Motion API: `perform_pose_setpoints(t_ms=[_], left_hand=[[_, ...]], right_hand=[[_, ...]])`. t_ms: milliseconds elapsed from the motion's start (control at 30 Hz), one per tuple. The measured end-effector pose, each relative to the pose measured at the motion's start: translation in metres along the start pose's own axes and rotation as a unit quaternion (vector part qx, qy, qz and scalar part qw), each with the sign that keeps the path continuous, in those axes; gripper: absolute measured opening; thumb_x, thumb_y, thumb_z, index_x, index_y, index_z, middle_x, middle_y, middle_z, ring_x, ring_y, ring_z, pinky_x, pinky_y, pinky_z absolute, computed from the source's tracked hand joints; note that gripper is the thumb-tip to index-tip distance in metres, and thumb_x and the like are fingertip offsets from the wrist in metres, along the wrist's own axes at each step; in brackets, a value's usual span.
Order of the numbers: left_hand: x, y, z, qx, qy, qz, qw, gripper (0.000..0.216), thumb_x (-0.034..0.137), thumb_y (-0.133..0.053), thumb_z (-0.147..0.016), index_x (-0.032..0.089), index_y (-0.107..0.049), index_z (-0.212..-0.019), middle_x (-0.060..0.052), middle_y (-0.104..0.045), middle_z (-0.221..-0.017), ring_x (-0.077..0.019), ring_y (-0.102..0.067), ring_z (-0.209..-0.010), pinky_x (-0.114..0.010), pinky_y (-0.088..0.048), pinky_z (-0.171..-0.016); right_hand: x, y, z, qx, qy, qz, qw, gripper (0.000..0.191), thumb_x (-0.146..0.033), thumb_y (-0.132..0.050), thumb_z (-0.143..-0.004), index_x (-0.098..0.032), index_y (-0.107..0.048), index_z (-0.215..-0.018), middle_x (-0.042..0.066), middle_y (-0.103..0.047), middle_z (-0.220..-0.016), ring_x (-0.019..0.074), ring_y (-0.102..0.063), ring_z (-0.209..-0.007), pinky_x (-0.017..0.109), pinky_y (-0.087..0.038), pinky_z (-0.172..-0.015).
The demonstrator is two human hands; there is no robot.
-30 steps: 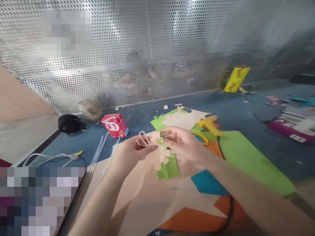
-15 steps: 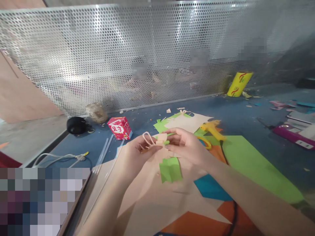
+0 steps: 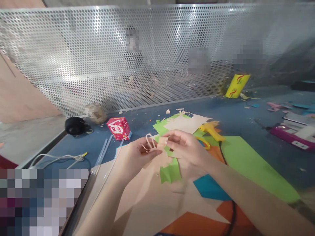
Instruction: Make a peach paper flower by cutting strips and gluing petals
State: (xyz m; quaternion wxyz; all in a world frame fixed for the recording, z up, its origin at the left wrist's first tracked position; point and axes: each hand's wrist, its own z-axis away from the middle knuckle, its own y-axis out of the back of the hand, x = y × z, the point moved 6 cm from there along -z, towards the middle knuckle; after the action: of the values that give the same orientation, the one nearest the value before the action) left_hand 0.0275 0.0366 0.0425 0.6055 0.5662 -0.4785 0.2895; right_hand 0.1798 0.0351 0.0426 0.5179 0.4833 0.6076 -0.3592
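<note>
My left hand [image 3: 135, 159] pinches a small pale paper craft piece [image 3: 162, 142] from the left, with narrow looped paper strips [image 3: 149, 141] rising beside its fingers. On the other side, my right hand [image 3: 188, 147] is closed on the same piece, thumb and fingers at its edge. A bit of green paper [image 3: 168, 151] hangs at the underside of the piece; whether it is attached I cannot tell. Just below lies a creased green paper scrap [image 3: 170, 173] on a large pale sheet [image 3: 147, 203]. The palms hide part of the craft piece.
Beyond my right hand lie a yellow hot glue gun [image 3: 211, 130] with a black cord and yellow-handled scissors [image 3: 204, 143]. Blue paper [image 3: 211, 187] and a green sheet [image 3: 253, 167] spread rightward. A pink box [image 3: 119, 128] stands left, before a perforated metal screen [image 3: 157, 59].
My right fingers have shifted on the craft piece, and more green paper now shows beneath it. Behind the screen, a person appears higher than before. The view has shifted slightly.
</note>
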Motion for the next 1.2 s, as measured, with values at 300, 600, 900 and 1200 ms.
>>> perform_pose_setpoints(t_ms=[300,600,900,1200], left_hand=[[-0.010,-0.003,0.009,-0.125,0.076,-0.129,0.981,0.046,0.036,-0.069,-0.062,0.024,-0.059,-0.105,-0.007,-0.066,-0.097,-0.0198,-0.062,-0.074,-0.030,-0.049,-0.063],[0.001,-0.003,0.000,-0.037,-0.005,-0.053,0.998,0.024,0.041,-0.059,-0.074,0.021,-0.067,-0.083,-0.006,-0.071,-0.079,-0.0205,-0.066,-0.073,-0.029,-0.048,-0.062],[-0.013,0.007,-0.006,0.024,0.063,0.027,0.997,0.025,0.037,-0.067,-0.068,0.018,-0.058,-0.082,-0.003,-0.070,-0.069,-0.0185,-0.068,-0.060,-0.023,-0.043,-0.049],[-0.010,0.011,-0.008,0.041,0.040,0.022,0.998,0.028,0.036,-0.063,-0.072,0.020,-0.051,-0.091,-0.001,-0.067,-0.070,-0.0189,-0.069,-0.059,-0.021,-0.040,-0.044]], right_hand=[[-0.002,0.011,-0.001,0.055,0.044,0.144,0.987,0.011,-0.024,-0.056,-0.080,-0.020,-0.061,-0.089,0.003,-0.067,-0.085,0.0145,-0.063,-0.076,0.028,-0.050,-0.068],[-0.010,-0.004,0.003,0.002,0.078,0.186,0.980,0.017,-0.026,-0.056,-0.081,-0.021,-0.058,-0.097,0.000,-0.065,-0.079,0.0127,-0.061,-0.071,0.025,-0.049,-0.064],[0.006,0.088,-0.005,0.204,-0.201,0.635,0.717,0.040,-0.027,-0.054,-0.083,-0.001,-0.054,-0.113,0.029,-0.047,-0.122,0.0406,-0.043,-0.116,0.049,-0.040,-0.087],[0.042,0.146,0.001,0.250,-0.354,0.624,0.650,0.045,-0.009,-0.044,-0.081,0.006,-0.046,-0.123,0.031,-0.048,-0.121,0.0347,-0.050,-0.113,0.040,-0.044,-0.085]])
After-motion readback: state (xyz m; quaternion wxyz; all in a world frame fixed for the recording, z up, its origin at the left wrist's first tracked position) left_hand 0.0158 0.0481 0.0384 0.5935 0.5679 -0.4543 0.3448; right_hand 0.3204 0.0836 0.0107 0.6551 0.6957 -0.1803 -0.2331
